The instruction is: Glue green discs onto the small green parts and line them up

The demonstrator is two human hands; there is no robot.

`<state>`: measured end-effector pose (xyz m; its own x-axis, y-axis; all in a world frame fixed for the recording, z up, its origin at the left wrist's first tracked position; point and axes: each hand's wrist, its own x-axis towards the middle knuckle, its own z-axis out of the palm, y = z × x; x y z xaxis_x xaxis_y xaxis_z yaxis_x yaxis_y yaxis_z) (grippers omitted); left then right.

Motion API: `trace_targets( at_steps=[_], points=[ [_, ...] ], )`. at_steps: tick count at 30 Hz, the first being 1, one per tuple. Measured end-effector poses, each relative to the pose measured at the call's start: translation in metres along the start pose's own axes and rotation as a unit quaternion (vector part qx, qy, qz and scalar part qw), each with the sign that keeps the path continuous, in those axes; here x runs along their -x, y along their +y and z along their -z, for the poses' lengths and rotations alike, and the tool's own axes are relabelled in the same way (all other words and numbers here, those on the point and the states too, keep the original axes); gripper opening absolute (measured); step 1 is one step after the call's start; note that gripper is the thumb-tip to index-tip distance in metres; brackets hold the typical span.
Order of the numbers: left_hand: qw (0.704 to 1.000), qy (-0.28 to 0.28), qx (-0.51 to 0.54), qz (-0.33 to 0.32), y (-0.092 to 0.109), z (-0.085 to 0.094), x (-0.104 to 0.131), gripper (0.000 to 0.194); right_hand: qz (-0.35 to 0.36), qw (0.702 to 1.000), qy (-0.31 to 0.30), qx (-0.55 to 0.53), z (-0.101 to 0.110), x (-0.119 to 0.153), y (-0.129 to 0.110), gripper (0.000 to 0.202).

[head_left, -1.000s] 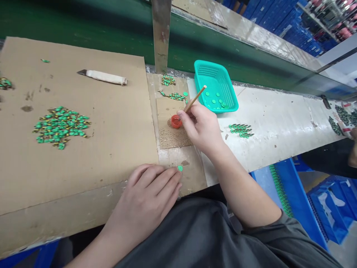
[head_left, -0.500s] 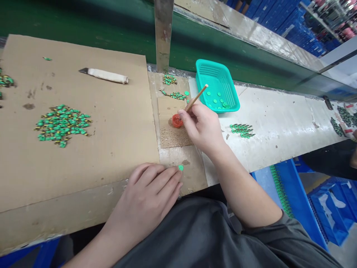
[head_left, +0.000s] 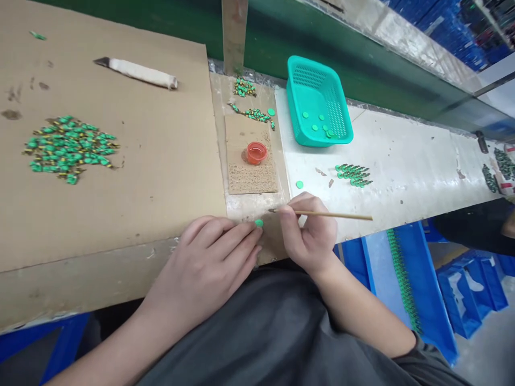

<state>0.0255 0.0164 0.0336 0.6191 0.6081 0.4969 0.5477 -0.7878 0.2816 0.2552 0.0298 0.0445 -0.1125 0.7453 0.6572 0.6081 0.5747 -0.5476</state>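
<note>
Between the fingertips of my left hand (head_left: 219, 254), near the table's front edge, is a small green disc (head_left: 259, 223). My right hand (head_left: 311, 228) is closed around a thin wooden-handled brush (head_left: 333, 215). The brush's dark tip points left, just right of the disc and apart from it. Ahead of both hands a small red cup (head_left: 256, 153) holding liquid stands on a speckled cardboard piece (head_left: 251, 182). A loose green disc (head_left: 300, 184) lies beyond my right hand.
A turquoise basket (head_left: 295, 120) with several green discs stands at the back. Piles of small green pieces (head_left: 72, 147) lie on the left cardboard (head_left: 169, 161), below a cloth-wrapped knife (head_left: 139, 73). Assembled green pieces (head_left: 353, 175) stand on the right. Blue trays (head_left: 430, 284) are beside the table.
My right hand has moved from the red cup toward me, and the brush now lies nearly level, tip by the disc. My left hand stays at the disc. The view has shifted.
</note>
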Motion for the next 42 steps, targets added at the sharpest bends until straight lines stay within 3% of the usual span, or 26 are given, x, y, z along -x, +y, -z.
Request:
trace_targets(
  at_steps=[5,17,42],
  points=[
    [1.0,-0.007,-0.005,-0.002,-0.001,-0.003,0.003,0.025,0.035,0.999,-0.005,0.009,0.0,0.019,-0.004,0.019],
    [1.0,-0.016,-0.01,-0.003,0.0,-0.003,0.003,0.018,0.033,0.998,-0.044,0.003,-0.002,0.019,-0.003,0.022],
    [1.0,-0.021,-0.009,0.001,0.001,-0.003,0.004,0.019,0.033,0.998,-0.051,0.02,-0.002,0.02,-0.002,0.021]
  ],
)
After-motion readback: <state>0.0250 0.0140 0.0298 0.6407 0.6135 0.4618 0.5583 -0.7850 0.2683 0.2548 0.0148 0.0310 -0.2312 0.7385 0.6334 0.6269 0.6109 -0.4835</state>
